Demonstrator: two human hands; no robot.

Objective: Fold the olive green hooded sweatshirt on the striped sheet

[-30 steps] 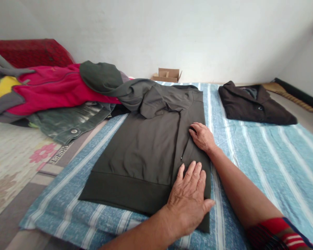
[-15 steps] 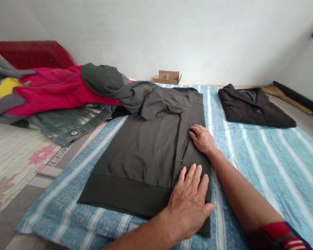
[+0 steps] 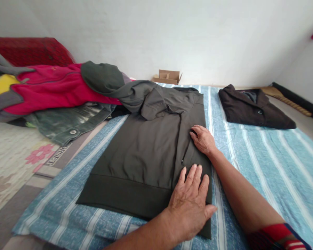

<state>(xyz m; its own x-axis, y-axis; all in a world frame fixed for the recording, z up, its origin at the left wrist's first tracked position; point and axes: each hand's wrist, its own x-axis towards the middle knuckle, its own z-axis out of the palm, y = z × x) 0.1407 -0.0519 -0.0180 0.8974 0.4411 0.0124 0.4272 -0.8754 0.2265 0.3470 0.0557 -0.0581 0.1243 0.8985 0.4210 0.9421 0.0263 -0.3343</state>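
A dark grey-green hooded top (image 3: pixel 146 152) lies spread flat on a blue striped sheet (image 3: pixel 263 163), its right side folded inward. My left hand (image 3: pixel 190 205) rests flat on the near right corner by the hem, fingers stretched out and open. My right hand (image 3: pixel 202 139) presses on the folded right edge farther up, by a small zip pull; its fingers are curled down onto the cloth and hold nothing I can see. The hood and one sleeve (image 3: pixel 106 80) trail away to the far left.
A heap of clothes lies at the left: a pink garment (image 3: pixel 52 90), a green denim jacket (image 3: pixel 67 125), a red cushion (image 3: pixel 28 52). A folded dark brown garment (image 3: pixel 250 107) sits at the far right. A small cardboard box (image 3: pixel 168 76) stands by the white wall. A floral mat (image 3: pixel 13 159) lies left.
Both hands stay almost where they were on the top's right edge. The view has shifted slightly; nothing was picked up or let go.
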